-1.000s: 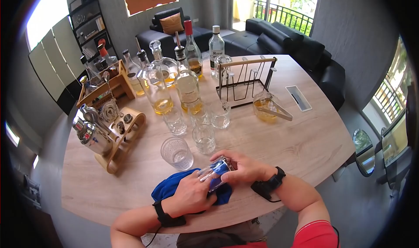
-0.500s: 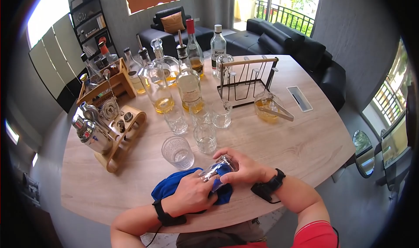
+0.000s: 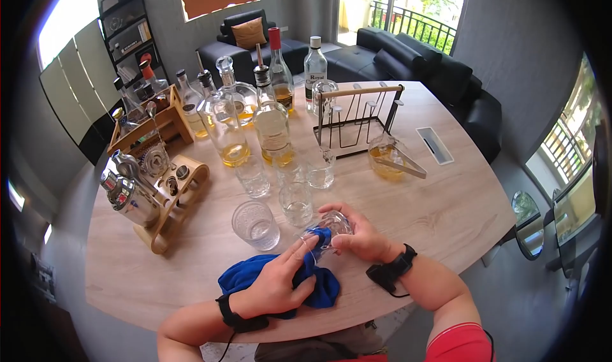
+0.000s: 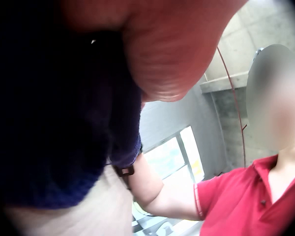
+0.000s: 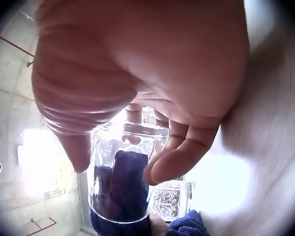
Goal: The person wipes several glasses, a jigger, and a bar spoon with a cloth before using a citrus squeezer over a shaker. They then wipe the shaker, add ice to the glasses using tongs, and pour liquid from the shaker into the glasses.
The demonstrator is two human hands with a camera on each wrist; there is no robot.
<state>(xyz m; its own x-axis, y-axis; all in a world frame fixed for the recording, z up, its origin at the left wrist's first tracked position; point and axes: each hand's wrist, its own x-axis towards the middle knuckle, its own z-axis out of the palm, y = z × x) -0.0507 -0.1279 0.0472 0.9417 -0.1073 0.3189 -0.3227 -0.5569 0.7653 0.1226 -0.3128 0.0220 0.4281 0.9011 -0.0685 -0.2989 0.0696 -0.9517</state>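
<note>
My right hand [image 3: 364,238] grips a clear drinking glass [image 3: 336,223] near its base, thumb on one side and fingers round the other. The glass lies tilted, its mouth toward my left hand [image 3: 275,284]. That hand holds a blue cloth [image 3: 252,274], part of it pushed inside the glass; the rest bunches on the table under the hand. In the right wrist view the dark blue cloth shows through the wall of the glass [image 5: 101,152]. The left wrist view has the cloth [image 4: 64,147] dark and close below the hand.
A patterned tumbler [image 3: 255,225] and several clear glasses [image 3: 296,204] stand just beyond my hands. Liquor bottles [image 3: 274,129] line the back. A shaker [image 3: 131,199] on a wooden stand is at left; a wire glass rack [image 3: 357,123] and a bowl with tongs [image 3: 387,161] are behind.
The glass has turned and shifted slightly up and right in my right hand, its base facing more outward. My left fingers have straightened and moved further toward it with the cloth.
</note>
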